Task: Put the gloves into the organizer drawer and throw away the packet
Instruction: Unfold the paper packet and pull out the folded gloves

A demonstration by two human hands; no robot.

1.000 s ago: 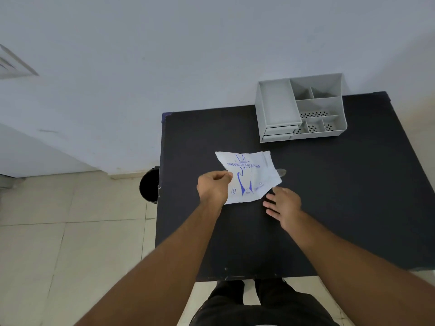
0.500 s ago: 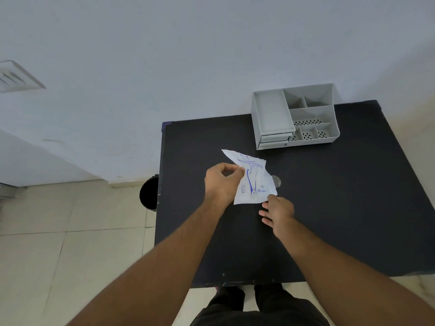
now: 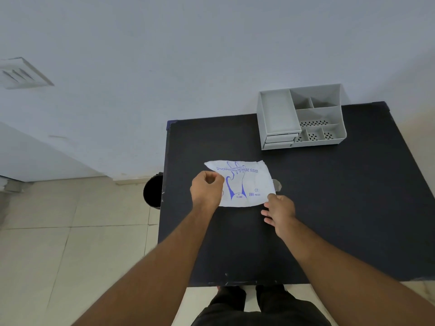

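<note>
My left hand (image 3: 207, 191) is curled, thumb and fingers pinching the left edge of the packet (image 3: 244, 184), knuckles towards me. My right hand (image 3: 280, 211) sits at the packet's near right corner: the thumb tip meets that corner, and the fingers (image 3: 267, 216) I can see lie loosely stretched just below the paper's near edge. Whether one finger is tucked under to nip the corner, I cannot tell. The packet is spread between my hands over the middle of the black table (image 3: 341, 208), a white, crumpled sheet with a blue glove drawing and blue lettering facing up. A pale translucent bit (image 3: 277, 185) pokes out past its right edge; I cannot make out what it is. The grey organizer (image 3: 301, 116) stands well apart at the table's far edge, against the wall, its two drawers (image 3: 279, 138) pushed in at its near left corner. On the floor, just beside the table's left edge, stands a black bin (image 3: 153, 191).
</note>
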